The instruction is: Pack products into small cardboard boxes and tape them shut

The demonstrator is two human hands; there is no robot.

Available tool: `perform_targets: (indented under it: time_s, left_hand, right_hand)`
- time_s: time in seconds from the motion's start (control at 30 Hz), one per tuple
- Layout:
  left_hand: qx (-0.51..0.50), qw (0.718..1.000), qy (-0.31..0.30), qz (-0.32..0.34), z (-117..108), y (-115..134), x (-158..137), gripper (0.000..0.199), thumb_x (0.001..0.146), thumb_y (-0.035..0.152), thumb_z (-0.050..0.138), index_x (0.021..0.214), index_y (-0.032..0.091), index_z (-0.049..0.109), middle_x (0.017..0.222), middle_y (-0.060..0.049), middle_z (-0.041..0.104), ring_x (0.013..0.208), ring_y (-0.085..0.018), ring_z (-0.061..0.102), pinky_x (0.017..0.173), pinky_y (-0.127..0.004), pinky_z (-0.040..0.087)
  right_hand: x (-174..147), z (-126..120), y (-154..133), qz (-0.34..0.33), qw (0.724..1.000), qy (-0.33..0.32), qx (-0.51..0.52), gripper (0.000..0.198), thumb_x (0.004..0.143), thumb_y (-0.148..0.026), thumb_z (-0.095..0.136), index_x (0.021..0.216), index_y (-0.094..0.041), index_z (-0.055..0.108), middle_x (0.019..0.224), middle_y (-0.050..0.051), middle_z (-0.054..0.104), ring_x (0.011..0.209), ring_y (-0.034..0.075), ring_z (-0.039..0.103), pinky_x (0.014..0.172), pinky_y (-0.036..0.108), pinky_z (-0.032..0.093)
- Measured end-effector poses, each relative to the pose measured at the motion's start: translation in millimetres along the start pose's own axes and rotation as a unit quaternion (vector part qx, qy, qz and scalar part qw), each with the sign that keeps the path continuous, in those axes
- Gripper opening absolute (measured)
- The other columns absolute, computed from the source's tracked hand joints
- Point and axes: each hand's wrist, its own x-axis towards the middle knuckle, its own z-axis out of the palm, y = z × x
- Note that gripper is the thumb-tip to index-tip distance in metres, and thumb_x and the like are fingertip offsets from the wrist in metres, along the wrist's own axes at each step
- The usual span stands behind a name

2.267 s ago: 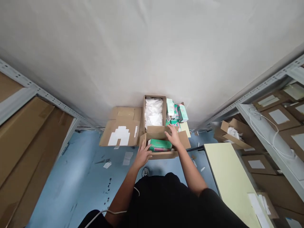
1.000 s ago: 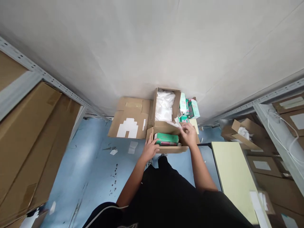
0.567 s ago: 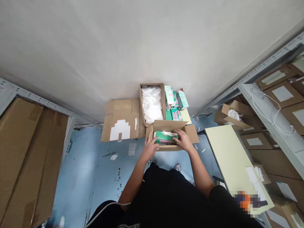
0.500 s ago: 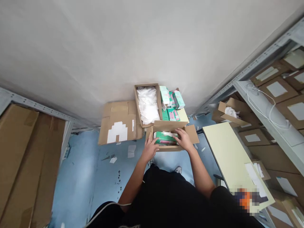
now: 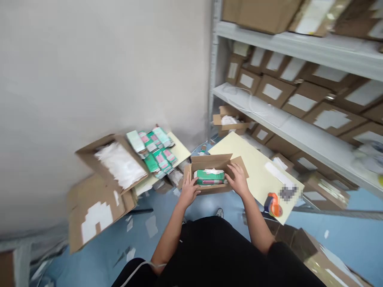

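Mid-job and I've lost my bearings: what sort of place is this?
Probably a stockroom or packing area: metal shelving lined with white-labelled cardboard boxes, and, close to the camera wearer, an open carton containing a green box.

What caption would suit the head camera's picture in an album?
Left hand and right hand at an open cardboard box with a green carton inside.

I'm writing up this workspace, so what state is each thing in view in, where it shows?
Held carton, open, flaps spread
Green box, lying inside the held carton
Left hand, on its left end
Right hand, on its right end
White-filled box, open
Green-and-pink boxes, bunched together
Box by the shelving, open
Orange-and-dark object, lying on the table
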Motion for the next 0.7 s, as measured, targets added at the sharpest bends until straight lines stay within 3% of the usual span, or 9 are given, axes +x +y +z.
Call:
perform_targets:
  time_s: [0.17, 0.3, 0.5, 0.7]
  left_hand:
    - [0.014, 0.995, -0.041, 0.095, 30, 57, 86, 0.008, 0.090, 0.026, 0.072, 0.094, 0.024, 0.078, 0.154, -0.005, 0.056, 0.162, -0.044, 0.009, 0.123, -0.068, 0.033]
    - [0.028, 0.983, -0.080, 0.160, 53, 95, 140, 0.011, 0.092, 0.030, 0.070, 0.097, 0.023, 0.078, 0.155, -0.006, 0.055, 0.161, -0.046, 0.010, 0.121, -0.069, 0.034]
    - [0.036, 0.961, -0.125, 0.244, 79, 118, 213, 0.015, 0.094, 0.031, 0.066, 0.099, 0.024, 0.079, 0.158, -0.005, 0.053, 0.161, -0.045, 0.007, 0.123, -0.072, 0.029]
    - [0.051, 0.941, -0.175, 0.287, 111, 114, 303, 0.019, 0.085, 0.022, 0.074, 0.102, 0.026, 0.081, 0.166, -0.004, 0.044, 0.162, -0.044, 0.009, 0.126, -0.072, 0.020]
  right_hand:
    - [-36, -76, 70, 0.095, 0.990, 0.084, -0.063, 0.051, 0.100, -0.046, 0.058, 0.146, -0.025, 0.062, 0.153, 0.013, 0.055, 0.151, 0.036, 0.040, 0.123, 0.062, 0.038]
    - [-73, -111, 103, 0.176, 0.972, 0.130, -0.089, 0.058, 0.099, -0.046, 0.059, 0.152, -0.025, 0.054, 0.162, 0.014, 0.045, 0.154, 0.036, 0.035, 0.123, 0.062, 0.037]
    - [-109, -122, 122, 0.297, 0.930, 0.181, -0.119, 0.061, 0.099, -0.047, 0.056, 0.155, -0.022, 0.049, 0.168, 0.015, 0.035, 0.155, 0.038, 0.033, 0.122, 0.063, 0.038]
    - [-107, -115, 119, 0.375, 0.889, 0.209, -0.160, 0.059, 0.098, -0.044, 0.055, 0.153, -0.024, 0.050, 0.167, 0.015, 0.037, 0.156, 0.037, 0.031, 0.119, 0.062, 0.040]
